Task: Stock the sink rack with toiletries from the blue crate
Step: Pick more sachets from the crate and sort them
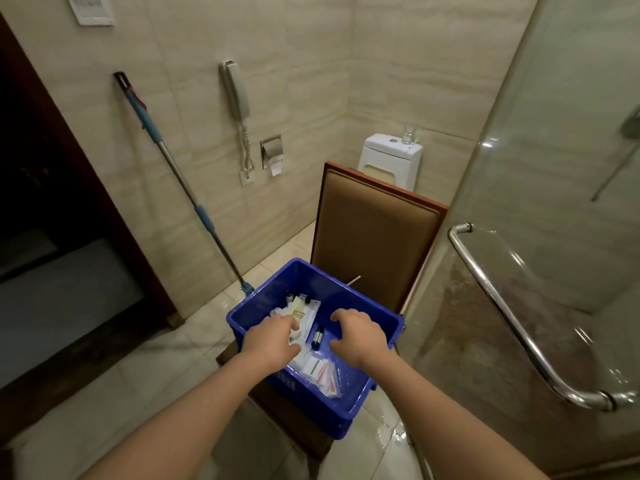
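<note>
crate: blue plastic rectangular crate (329, 282), open top, sits on seat of wooden chair with brown padded back (374, 237), low centre of view
crate contents: flat white sachets and packets (320, 370), some with red print, piled along left side and near corner; small dark bottle with white label (317, 336) lying mid-crate between the two hands; more small tubes and packets at far left corner, too small to tell apart
left hand: left hand (268, 339) inside crate, palm down over the packet pile, fingers bent down onto the packets; touching them, cannot tell if it has hold of one
right hand: right hand (360, 336) inside crate on right side, palm down, fingers half curled and spread, nothing seen in it; just beside the dark bottle, not touching it
arms: both forearms bare, reaching in from bottom edge
mop: long mop with metal and blue handle (180, 181) leans on beige tiled wall, left of crate
wall: grey corded wall phone (237, 91); recessed metal paper holder (272, 150) right of it
toilet: white cistern (391, 157) behind chair back, clear drinking glass (408, 133) standing on its lid
shower: glass shower door with curved chrome handle (502, 306) at right
floor: glossy beige floor tiles (138, 358)
</note>
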Motion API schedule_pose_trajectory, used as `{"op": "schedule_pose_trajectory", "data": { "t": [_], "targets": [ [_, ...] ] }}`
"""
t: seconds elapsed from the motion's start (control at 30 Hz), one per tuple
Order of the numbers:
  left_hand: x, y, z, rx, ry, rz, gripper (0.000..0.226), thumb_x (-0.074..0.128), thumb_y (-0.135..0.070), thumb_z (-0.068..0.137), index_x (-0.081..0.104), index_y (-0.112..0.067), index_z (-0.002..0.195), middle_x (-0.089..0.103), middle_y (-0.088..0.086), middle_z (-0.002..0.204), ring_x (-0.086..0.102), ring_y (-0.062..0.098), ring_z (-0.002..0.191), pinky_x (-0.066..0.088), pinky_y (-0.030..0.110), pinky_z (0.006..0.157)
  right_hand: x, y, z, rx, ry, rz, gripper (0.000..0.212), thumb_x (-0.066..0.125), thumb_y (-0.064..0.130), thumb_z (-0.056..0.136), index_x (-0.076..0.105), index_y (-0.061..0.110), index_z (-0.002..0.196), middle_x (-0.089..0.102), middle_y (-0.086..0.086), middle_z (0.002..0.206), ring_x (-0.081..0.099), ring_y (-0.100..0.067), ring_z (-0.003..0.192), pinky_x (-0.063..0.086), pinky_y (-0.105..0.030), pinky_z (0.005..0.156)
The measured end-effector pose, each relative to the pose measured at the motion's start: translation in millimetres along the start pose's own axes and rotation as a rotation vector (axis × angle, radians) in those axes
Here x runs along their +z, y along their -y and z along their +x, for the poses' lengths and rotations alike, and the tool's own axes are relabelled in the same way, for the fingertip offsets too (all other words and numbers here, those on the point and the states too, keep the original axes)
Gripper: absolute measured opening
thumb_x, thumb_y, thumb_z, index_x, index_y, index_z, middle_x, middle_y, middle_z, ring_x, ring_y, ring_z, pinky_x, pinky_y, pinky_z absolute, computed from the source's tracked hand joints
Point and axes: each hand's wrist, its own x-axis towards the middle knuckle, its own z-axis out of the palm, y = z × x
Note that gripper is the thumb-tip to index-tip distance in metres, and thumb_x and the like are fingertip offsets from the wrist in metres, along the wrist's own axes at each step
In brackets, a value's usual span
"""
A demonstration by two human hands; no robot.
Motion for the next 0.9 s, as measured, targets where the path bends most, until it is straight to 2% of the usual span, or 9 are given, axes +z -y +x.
{"op": "schedule_pose_trajectory", "data": {
  "t": [0.2,0.37,0.5,0.63,0.8,0.9],
  "targets": [
    [0,19,21,-0.038,0.028,0.007,0.037,0.065,-0.039,0.087,0.054,-0.032,0.122,0.056,-0.008,0.124,0.060,0.012,0.100,0.053,0.030,0.081,13,7,28,-0.015,0.044,0.020,0.052,0.061,0.024,0.086,0.049,0.021,0.137,0.057,-0.003,0.127,0.053,-0.024,0.114,0.052,-0.038,0.085],
    [2,38,55,-0.018,0.086,0.023,0.033,0.065,-0.040,0.087,0.055,-0.031,0.117,0.056,-0.008,0.121,0.060,0.012,0.099,0.053,0.030,0.080,26,16,61,0.025,0.064,0.045,0.052,0.062,0.027,0.086,0.049,0.022,0.136,0.057,-0.002,0.127,0.053,-0.023,0.113,0.052,-0.038,0.088],
    [2,62,94,0.016,0.156,0.021,0.032,0.065,-0.041,0.086,0.057,-0.032,0.116,0.057,-0.009,0.122,0.059,0.012,0.101,0.053,0.033,0.083,37,25,95,0.106,0.078,0.070,0.051,0.062,0.027,0.086,0.049,0.023,0.135,0.057,-0.002,0.126,0.053,-0.023,0.113,0.051,-0.037,0.086],
    [0,90,137,0.055,0.214,0.031,0.039,0.064,-0.038,0.088,0.054,-0.031,0.125,0.059,-0.009,0.116,0.059,0.012,0.100,0.053,0.031,0.080,53,40,132,0.196,0.101,0.118,0.050,0.060,0.025,0.085,0.050,0.023,0.134,0.057,-0.002,0.125,0.053,-0.023,0.111,0.051,-0.038,0.086],
    [3,127,179,0.114,0.317,0.032,0.029,0.063,-0.036,0.086,0.056,-0.032,0.114,0.059,-0.008,0.109,0.059,0.012,0.092,0.055,0.033,0.078,77,62,164,0.336,0.122,0.199,0.053,0.061,0.029,0.085,0.049,0.024,0.137,0.055,-0.001,0.134,0.052,-0.023,0.120,0.050,-0.040,0.092],
    [9,143,198,0.138,0.373,0.026,0.031,0.064,-0.037,0.085,0.056,-0.032,0.114,0.060,-0.008,0.110,0.060,0.013,0.092,0.056,0.034,0.080,92,68,175,0.419,0.148,0.242,0.055,0.060,0.028,0.086,0.047,0.023,0.139,0.053,-0.002,0.137,0.050,-0.024,0.123,0.049,-0.040,0.096]
  ]
}}
